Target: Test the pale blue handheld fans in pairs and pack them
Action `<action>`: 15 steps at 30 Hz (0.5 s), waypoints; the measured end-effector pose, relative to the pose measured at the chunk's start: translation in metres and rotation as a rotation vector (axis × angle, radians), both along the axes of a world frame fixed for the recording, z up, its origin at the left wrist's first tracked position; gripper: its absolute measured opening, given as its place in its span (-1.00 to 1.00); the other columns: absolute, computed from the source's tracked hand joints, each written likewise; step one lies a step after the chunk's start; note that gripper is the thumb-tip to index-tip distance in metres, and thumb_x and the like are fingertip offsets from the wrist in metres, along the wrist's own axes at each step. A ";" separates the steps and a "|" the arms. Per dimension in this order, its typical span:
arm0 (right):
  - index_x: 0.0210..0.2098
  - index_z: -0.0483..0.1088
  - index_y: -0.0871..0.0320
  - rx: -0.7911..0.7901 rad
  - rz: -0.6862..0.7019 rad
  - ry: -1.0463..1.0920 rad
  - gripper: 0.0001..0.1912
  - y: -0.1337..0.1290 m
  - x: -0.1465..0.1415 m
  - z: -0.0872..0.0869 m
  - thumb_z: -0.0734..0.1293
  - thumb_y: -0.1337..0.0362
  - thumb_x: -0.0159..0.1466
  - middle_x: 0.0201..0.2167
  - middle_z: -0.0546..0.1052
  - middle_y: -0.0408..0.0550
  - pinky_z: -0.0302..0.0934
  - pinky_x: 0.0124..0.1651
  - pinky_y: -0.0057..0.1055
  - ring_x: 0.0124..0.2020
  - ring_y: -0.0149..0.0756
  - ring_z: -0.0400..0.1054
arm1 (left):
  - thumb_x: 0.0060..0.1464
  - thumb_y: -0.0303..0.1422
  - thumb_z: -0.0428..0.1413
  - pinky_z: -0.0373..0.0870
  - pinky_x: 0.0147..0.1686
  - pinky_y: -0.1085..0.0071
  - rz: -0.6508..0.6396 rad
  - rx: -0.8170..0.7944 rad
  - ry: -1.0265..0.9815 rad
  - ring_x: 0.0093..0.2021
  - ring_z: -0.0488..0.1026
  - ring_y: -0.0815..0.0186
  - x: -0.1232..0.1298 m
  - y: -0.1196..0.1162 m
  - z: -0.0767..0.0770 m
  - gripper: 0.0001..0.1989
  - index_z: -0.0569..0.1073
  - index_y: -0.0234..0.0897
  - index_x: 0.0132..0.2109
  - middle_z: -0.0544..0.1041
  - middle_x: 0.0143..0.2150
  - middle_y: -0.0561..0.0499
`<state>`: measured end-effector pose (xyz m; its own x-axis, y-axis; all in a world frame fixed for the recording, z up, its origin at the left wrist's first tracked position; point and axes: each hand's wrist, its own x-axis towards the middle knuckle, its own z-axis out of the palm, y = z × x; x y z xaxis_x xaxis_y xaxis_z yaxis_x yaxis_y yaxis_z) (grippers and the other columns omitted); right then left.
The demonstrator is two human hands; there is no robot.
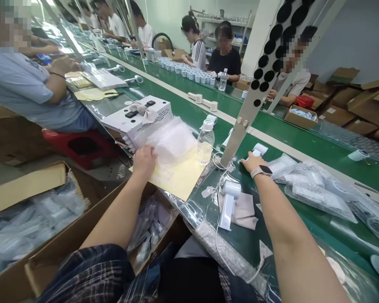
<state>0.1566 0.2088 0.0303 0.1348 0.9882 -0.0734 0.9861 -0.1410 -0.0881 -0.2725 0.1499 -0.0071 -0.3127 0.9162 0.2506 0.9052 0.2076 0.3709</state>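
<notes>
My left hand is at the near left edge of a stack of clear plastic bags, its fingers curled onto the bags. The stack lies on a yellow sheet at the table edge. My right hand, with a watch on the wrist, reaches onto the green belt and closes around a pale blue handheld fan body; its fingertips are partly hidden. Between my arms a similar pale blue fan body lies beside a greyish-pink cloth.
A clear bottle stands by the bags, near a slanted metal post. Bagged parts lie right of my right hand. A white box sits at left. Open cartons with bagged items stand below. Co-workers sit along the belt.
</notes>
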 end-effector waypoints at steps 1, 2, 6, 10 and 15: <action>0.28 0.44 0.17 -0.007 0.007 0.008 -0.56 -0.008 0.003 0.004 0.35 0.08 0.52 0.10 0.58 0.11 0.48 0.10 -0.04 0.04 -0.10 0.55 | 0.25 -0.38 0.08 0.32 0.24 -0.01 0.004 0.009 -0.004 0.20 0.43 -0.15 -0.003 0.000 0.003 -0.86 0.38 -0.28 -0.06 0.54 0.07 -0.33; 0.33 0.42 0.16 -0.010 0.025 0.017 -0.55 -0.020 0.007 0.008 0.30 0.12 0.54 0.05 0.60 0.13 0.46 0.08 -0.07 0.02 -0.08 0.55 | 0.24 -0.36 0.10 0.33 0.22 0.01 0.015 0.028 -0.016 0.20 0.43 -0.13 -0.007 -0.001 0.007 -0.90 0.36 -0.26 -0.11 0.54 0.04 -0.31; 0.46 0.37 0.05 -0.007 0.138 0.046 -0.47 -0.107 0.010 0.014 0.17 0.24 0.55 -0.11 0.59 0.15 0.39 0.03 -0.16 -0.06 -0.04 0.54 | 0.27 -0.19 0.11 0.34 -0.05 0.13 0.065 0.122 -0.119 0.01 0.51 0.02 -0.010 -0.011 0.032 -0.80 0.38 -0.21 -0.10 0.46 -0.24 -0.03; 0.45 0.39 0.01 -0.036 0.191 0.058 -0.44 -0.207 -0.018 0.000 0.31 0.21 0.49 -0.03 0.57 0.21 0.42 0.05 -0.09 -0.02 0.06 0.51 | 0.14 0.04 0.25 0.22 -0.22 0.20 0.035 0.357 -0.272 -0.22 0.51 0.27 0.032 -0.023 0.057 -0.52 0.48 -0.31 -0.08 0.42 -0.31 0.07; 0.53 0.22 -0.01 0.084 0.244 0.321 -0.34 -0.296 0.019 -0.006 0.32 0.06 0.49 0.26 0.54 0.16 0.42 0.22 -0.05 0.18 0.03 0.48 | 0.35 -0.13 0.05 0.47 -0.18 0.21 -0.505 0.319 -0.304 -0.19 0.54 0.25 0.146 -0.048 0.064 -0.60 0.56 -0.21 0.16 0.60 -0.13 -0.06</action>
